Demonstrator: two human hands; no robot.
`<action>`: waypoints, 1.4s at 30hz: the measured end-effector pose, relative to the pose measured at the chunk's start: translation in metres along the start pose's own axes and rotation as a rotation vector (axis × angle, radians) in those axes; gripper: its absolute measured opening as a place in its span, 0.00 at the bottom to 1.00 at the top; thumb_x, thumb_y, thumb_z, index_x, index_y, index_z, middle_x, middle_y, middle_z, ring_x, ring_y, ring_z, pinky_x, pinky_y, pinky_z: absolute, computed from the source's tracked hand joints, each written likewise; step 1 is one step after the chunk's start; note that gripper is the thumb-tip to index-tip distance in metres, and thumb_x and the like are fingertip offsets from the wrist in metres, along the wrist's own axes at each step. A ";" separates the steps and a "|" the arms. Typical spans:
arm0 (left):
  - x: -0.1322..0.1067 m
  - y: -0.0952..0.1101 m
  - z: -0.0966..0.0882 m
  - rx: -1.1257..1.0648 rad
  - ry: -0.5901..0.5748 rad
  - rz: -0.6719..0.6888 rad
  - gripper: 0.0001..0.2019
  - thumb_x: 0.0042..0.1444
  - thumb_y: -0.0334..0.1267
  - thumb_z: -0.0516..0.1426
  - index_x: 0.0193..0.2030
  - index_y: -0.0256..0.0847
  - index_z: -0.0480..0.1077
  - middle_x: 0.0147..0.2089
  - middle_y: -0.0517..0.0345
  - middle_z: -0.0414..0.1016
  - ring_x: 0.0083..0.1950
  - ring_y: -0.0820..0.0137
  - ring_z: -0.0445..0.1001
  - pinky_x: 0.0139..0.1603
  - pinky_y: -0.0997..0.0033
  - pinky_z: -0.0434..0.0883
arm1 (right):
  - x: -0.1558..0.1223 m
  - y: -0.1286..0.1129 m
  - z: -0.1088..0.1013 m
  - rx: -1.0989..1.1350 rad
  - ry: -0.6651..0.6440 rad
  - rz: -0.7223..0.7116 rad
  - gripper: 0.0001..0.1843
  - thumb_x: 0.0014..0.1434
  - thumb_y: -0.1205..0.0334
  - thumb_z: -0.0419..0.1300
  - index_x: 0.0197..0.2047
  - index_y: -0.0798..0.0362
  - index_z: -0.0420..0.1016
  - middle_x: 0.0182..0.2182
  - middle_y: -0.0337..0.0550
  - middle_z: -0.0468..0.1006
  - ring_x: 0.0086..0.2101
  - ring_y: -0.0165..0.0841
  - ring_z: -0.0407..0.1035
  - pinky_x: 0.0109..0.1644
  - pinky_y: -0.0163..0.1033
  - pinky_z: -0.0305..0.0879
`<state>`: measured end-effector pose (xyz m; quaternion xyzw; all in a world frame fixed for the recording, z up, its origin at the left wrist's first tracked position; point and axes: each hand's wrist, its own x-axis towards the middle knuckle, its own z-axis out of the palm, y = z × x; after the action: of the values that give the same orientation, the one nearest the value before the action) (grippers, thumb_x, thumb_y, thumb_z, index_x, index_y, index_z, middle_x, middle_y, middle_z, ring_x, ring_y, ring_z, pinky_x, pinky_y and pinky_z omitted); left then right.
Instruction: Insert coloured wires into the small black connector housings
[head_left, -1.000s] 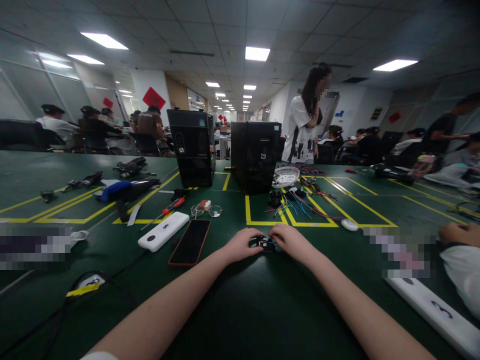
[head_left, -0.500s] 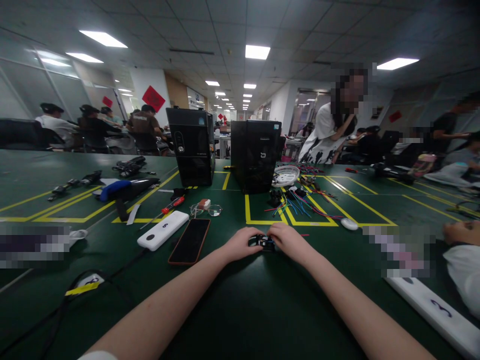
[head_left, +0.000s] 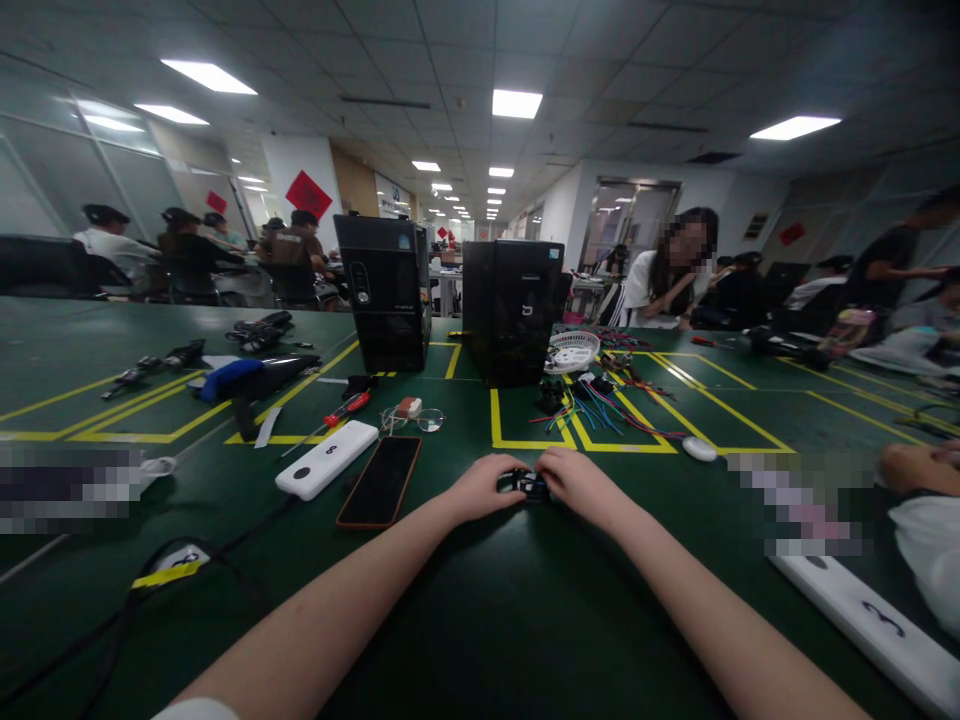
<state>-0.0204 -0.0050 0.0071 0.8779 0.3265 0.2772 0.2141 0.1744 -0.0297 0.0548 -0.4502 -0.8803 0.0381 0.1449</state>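
Observation:
Between my two hands, low over the green table [head_left: 465, 620], is a small black part [head_left: 534, 488] with lighter bits on it; my fingers cover much of it, so its kind is unclear. My left hand [head_left: 484, 486] grips its left side, thumb and fingers curled around. On the other side, the bent fingers of my right hand [head_left: 570, 474] press on it from above. Just beyond my right hand lie loose blue and red wires [head_left: 589, 412] and more black parts [head_left: 552, 395]. A phone [head_left: 380, 484] rests left of my left hand.
Two black computer towers [head_left: 384, 300] stand ahead, with a white basket [head_left: 572, 352] beside the right one. Glasses [head_left: 429, 420], a red screwdriver [head_left: 346, 408] and a white numbered power bank [head_left: 328, 460] lie to the left. A person [head_left: 671, 275] leans at the far edge.
The person across the table has bent lower toward the tabletop. At the right edge, another person's arm has shifted slightly. My hands stay in nearly the same place on the black part.

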 end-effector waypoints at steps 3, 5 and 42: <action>0.000 0.002 -0.002 0.002 -0.008 -0.022 0.18 0.50 0.40 0.60 0.49 0.41 0.68 0.49 0.53 0.72 0.50 0.62 0.68 0.52 0.65 0.63 | 0.000 -0.003 -0.004 -0.004 -0.033 0.022 0.10 0.55 0.74 0.51 0.36 0.56 0.72 0.34 0.45 0.71 0.36 0.31 0.64 0.41 0.35 0.59; 0.000 0.003 -0.003 0.003 -0.014 -0.027 0.18 0.51 0.40 0.60 0.49 0.41 0.68 0.49 0.53 0.72 0.50 0.63 0.68 0.52 0.65 0.63 | -0.001 -0.005 -0.006 -0.006 -0.043 0.021 0.10 0.55 0.74 0.51 0.35 0.56 0.72 0.34 0.45 0.71 0.36 0.31 0.64 0.41 0.35 0.59; 0.001 0.007 -0.005 -0.021 -0.005 -0.041 0.15 0.57 0.44 0.53 0.48 0.41 0.68 0.48 0.54 0.72 0.50 0.65 0.68 0.52 0.67 0.64 | -0.015 0.009 -0.031 0.214 -0.375 0.110 0.25 0.53 0.56 0.58 0.56 0.44 0.67 0.57 0.47 0.62 0.55 0.44 0.59 0.58 0.47 0.54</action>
<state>-0.0193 -0.0081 0.0152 0.8695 0.3408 0.2739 0.2298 0.1984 -0.0382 0.0789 -0.4645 -0.8570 0.2220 0.0236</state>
